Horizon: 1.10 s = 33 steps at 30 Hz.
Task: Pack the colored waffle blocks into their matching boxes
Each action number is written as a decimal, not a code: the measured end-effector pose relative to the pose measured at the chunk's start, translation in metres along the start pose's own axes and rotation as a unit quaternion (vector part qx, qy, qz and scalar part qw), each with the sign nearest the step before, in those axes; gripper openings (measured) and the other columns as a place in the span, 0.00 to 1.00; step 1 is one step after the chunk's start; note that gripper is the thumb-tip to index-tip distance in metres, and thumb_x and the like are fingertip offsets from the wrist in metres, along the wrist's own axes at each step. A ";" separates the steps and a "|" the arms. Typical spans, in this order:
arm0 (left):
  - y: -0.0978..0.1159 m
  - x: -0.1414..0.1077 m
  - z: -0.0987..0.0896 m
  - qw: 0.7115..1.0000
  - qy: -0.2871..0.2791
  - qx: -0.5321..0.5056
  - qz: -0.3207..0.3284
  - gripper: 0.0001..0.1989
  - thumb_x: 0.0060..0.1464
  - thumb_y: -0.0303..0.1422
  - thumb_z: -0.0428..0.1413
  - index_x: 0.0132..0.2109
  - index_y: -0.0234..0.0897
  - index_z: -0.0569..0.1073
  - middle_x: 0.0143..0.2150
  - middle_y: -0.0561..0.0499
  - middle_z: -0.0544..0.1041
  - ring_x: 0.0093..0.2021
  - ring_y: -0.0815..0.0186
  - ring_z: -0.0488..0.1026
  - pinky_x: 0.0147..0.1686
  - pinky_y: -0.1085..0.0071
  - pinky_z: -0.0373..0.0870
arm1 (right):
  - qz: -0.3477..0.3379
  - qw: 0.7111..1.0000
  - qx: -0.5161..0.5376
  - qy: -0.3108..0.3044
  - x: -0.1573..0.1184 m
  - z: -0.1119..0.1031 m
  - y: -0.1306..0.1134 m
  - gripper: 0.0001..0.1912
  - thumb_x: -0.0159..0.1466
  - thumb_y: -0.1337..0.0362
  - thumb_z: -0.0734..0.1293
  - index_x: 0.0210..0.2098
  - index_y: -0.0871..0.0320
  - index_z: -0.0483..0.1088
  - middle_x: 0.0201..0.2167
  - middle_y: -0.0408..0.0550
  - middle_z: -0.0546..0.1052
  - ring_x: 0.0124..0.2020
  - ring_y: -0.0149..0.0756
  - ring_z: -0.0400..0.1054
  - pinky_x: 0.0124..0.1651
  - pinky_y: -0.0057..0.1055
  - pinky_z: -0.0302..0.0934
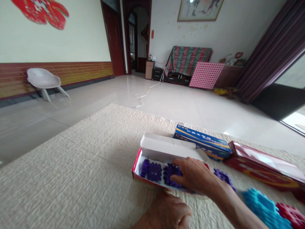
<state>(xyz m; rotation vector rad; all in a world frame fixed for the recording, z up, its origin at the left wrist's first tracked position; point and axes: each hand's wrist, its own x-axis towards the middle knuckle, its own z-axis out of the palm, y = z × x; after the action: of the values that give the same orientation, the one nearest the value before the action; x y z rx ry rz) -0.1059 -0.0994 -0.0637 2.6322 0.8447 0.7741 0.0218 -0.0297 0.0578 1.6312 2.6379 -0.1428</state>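
Note:
An open white-lined box with red edges (136, 163) lies on the quilted mat, its lid flap raised at the back. Inside are purple square building blocks (154, 171) with notched edges. Over the box, my right hand (192, 173) closes thumb and fingers on another purple notched block (170, 175). My left hand (168, 210) is curled in front of the box, close to its near wall; its palm side is hidden. Partly behind my right forearm, one more purple block (224, 178) rests on the mat.
Behind stand a blue box (202, 141) and a dark red box (264, 165). Light-blue blocks (264, 206) and red blocks (292, 216) lie at the lower right. Across the tiled floor are a white chair (44, 79), a white cable (150, 89) and a cloth-covered cabinet (190, 60).

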 end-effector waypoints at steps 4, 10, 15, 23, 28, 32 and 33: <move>0.000 0.000 0.002 1.000 0.007 -0.003 0.000 0.07 0.43 0.26 0.54 0.22 0.38 0.63 0.18 0.58 0.71 0.21 0.72 0.67 0.30 0.73 0.60 | -0.006 1.000 0.014 -0.003 0.000 0.003 0.002 0.07 0.56 0.57 0.67 0.33 0.51 0.74 0.24 0.44 0.77 0.26 0.38 0.72 0.26 0.30 0.40; 0.002 0.001 -0.001 1.000 0.009 0.004 -0.003 0.07 0.42 0.25 0.53 0.21 0.37 0.62 0.17 0.58 0.70 0.20 0.72 0.67 0.29 0.73 0.60 | 0.009 1.000 0.004 -0.002 0.000 0.003 0.000 0.10 0.56 0.57 0.67 0.36 0.52 0.73 0.24 0.46 0.77 0.26 0.39 0.71 0.26 0.30 0.39; 0.001 0.001 -0.003 1.000 0.004 0.005 -0.009 0.07 0.42 0.26 0.54 0.22 0.38 0.64 0.18 0.58 0.71 0.20 0.72 0.68 0.28 0.72 0.60 | -0.001 1.000 0.000 -0.010 0.000 0.003 0.000 0.08 0.57 0.56 0.66 0.32 0.53 0.72 0.24 0.46 0.77 0.27 0.40 0.72 0.26 0.31 0.39; 0.000 0.001 0.000 1.000 0.018 0.001 -0.005 0.05 0.42 0.26 0.54 0.23 0.38 0.66 0.18 0.58 0.73 0.20 0.72 0.69 0.29 0.72 0.60 | 0.000 1.000 0.010 -0.030 0.005 0.004 0.003 0.07 0.59 0.58 0.65 0.34 0.51 0.74 0.25 0.46 0.77 0.27 0.39 0.72 0.26 0.30 0.42; 0.000 0.000 0.000 1.000 0.000 0.006 -0.007 0.07 0.43 0.26 0.55 0.22 0.37 0.65 0.18 0.57 0.72 0.21 0.71 0.69 0.29 0.72 0.60 | -0.004 0.999 -0.001 -0.033 0.004 0.001 0.002 0.09 0.62 0.59 0.61 0.34 0.53 0.72 0.28 0.48 0.78 0.29 0.41 0.73 0.27 0.31 0.46; 0.002 0.000 -0.002 1.000 -0.013 0.002 -0.015 0.06 0.43 0.26 0.55 0.23 0.37 0.65 0.19 0.57 0.72 0.22 0.71 0.69 0.31 0.72 0.61 | 0.019 0.999 -0.002 -0.042 -0.001 -0.009 -0.005 0.10 0.57 0.56 0.66 0.35 0.53 0.72 0.27 0.48 0.78 0.29 0.42 0.73 0.26 0.31 0.49; 0.002 0.001 -0.003 1.000 -0.016 0.000 -0.017 0.06 0.43 0.26 0.55 0.23 0.37 0.65 0.19 0.57 0.73 0.22 0.71 0.69 0.31 0.72 0.61 | 0.020 0.998 -0.002 -0.051 -0.001 -0.012 -0.007 0.11 0.55 0.56 0.67 0.35 0.52 0.72 0.27 0.47 0.78 0.29 0.43 0.74 0.26 0.30 0.49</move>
<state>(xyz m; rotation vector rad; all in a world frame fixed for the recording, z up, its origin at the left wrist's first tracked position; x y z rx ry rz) -0.1063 -0.1005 -0.0599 2.6156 0.8784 0.7212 0.0167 -0.0328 0.0699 1.6291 2.5269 -0.2149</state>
